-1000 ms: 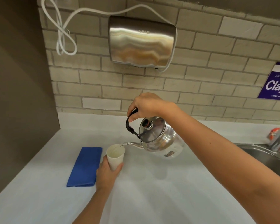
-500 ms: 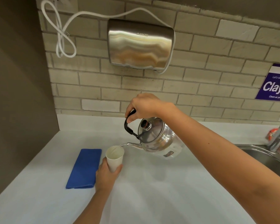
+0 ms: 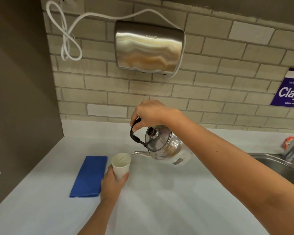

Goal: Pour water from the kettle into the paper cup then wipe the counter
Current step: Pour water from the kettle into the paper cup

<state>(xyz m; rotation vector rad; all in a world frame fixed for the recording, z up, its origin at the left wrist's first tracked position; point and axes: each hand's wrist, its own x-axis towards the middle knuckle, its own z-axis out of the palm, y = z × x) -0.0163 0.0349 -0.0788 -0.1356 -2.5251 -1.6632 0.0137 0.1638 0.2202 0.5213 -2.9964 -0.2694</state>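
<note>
The left hand [image 3: 113, 181] is nearest, its fingers wrapped round the lower wall of the paper cup [image 3: 120, 166]. It holds the cup upright toward the left half of the counter [image 3: 168, 200]. Whether the cup base rests on the surface or is lifted just clear of it cannot be told. A folded blue cloth [image 3: 90, 176] lies flat just beside that hand, on the side toward the counter's left edge, apart from the cup.

Beyond the cup, the kettle [image 3: 163, 146] is held above the counter and tipped to the left. Its spout tip reaches the cup's rim on the right side. The right hand [image 3: 151, 113] is closed on the black handle from above. The lid sits in place with its knob facing the camera. No stream can be made out clearly at the spout, and the fill level is not readable.

Judgement: pouring is the step in hand. To do it well, the spout tip should be kept inside the rim line and the tilt increased slowly. The cup grip should be firm but light, since a paper wall will likely buckle under squeezing. The lid could slip if the tilt steepens. The sink [image 3: 278, 165] lies at the counter's right edge. A steel wall unit [image 3: 149, 48] hangs on the brick behind.
</note>
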